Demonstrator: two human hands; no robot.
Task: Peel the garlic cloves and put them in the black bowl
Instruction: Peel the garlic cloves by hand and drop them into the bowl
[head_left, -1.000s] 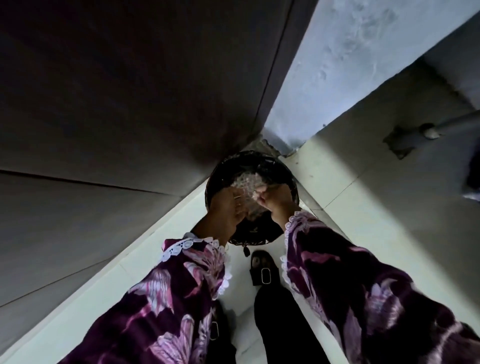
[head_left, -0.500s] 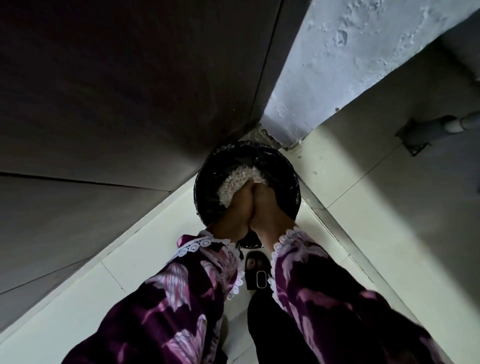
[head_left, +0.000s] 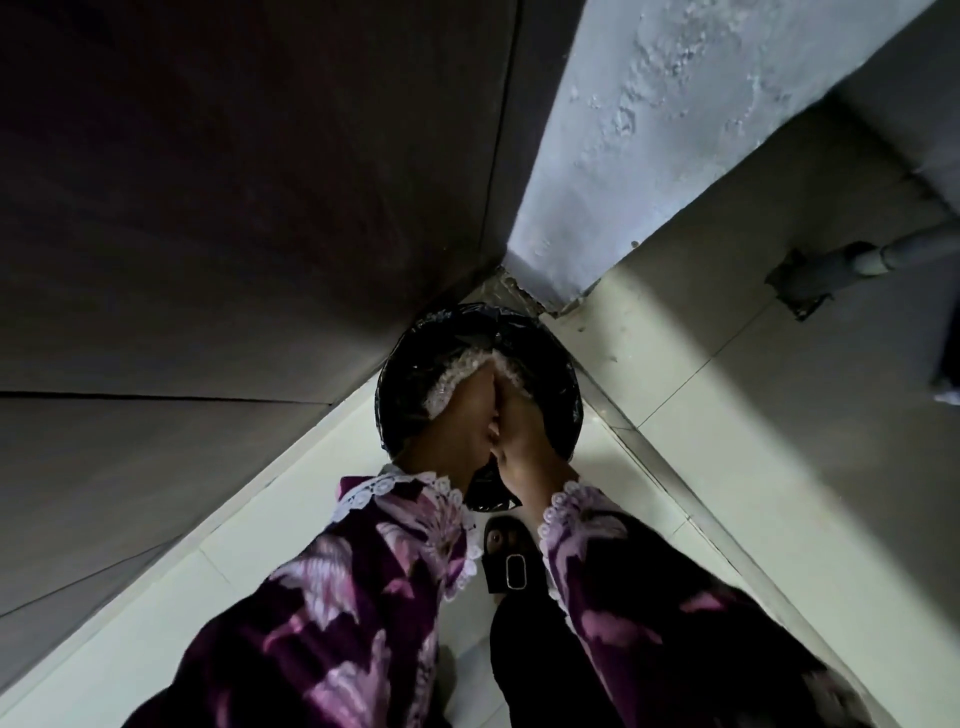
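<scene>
I stand over a round bin lined with a black plastic bag (head_left: 550, 358) in a floor corner. My left hand (head_left: 454, 431) and my right hand (head_left: 527, 434) are pressed side by side over its mouth, backs up. Together they hold a pale, papery heap of garlic skins (head_left: 460, 371) that fans out past the fingertips inside the bin. My fingertips are hidden by the skins. No garlic cloves and no black bowl are in view.
A dark cabinet side (head_left: 260, 208) rises on the left and a rough pale wall (head_left: 649, 130) on the right. A grey pipe (head_left: 836, 262) enters the tiled floor (head_left: 727, 415) at right. My sandalled foot (head_left: 506, 558) stands just before the bin.
My hands, apart and clutching the skins a second ago, have closed together and sunk lower into the bin's mouth. The camera has come nearer to the bin.
</scene>
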